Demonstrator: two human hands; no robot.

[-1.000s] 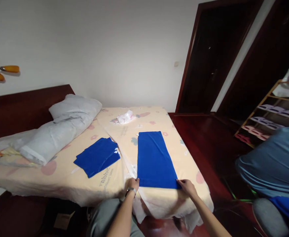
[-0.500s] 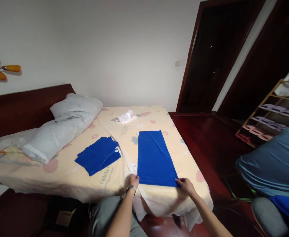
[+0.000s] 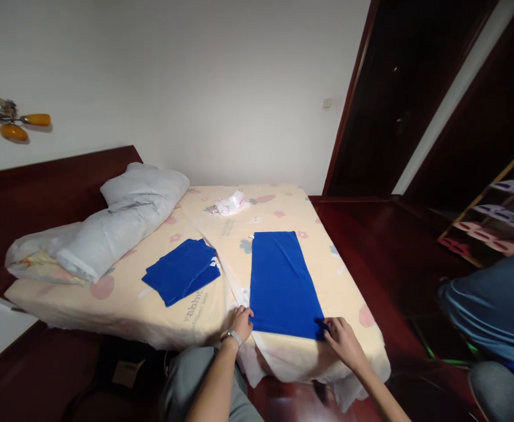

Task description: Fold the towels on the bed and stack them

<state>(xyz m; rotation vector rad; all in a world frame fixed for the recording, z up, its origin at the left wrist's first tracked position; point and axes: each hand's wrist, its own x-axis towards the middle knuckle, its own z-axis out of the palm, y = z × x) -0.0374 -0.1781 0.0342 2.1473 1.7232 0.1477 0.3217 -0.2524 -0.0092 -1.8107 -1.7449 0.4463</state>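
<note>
A long blue towel (image 3: 282, 281) lies flat and lengthwise on the pale patterned mattress (image 3: 160, 319). My left hand (image 3: 241, 321) pinches the towel's near left corner. My right hand (image 3: 343, 338) grips the near right corner, fingers curled over the edge. A stack of folded blue towels (image 3: 181, 278) rests to the left of the flat one, apart from both hands.
A grey pillow and bundled bedding (image 3: 102, 231) lie along the dark headboard at left. A crumpled white bag (image 3: 229, 204) sits at the bed's far end. Another person in blue (image 3: 494, 310) is at the right, beside a shoe rack (image 3: 494, 223). Dark wooden floor surrounds the bed.
The view has shifted a little to the right. Both hands have closed more firmly on the towel's near corners; the towel itself still lies flat in the same place.
</note>
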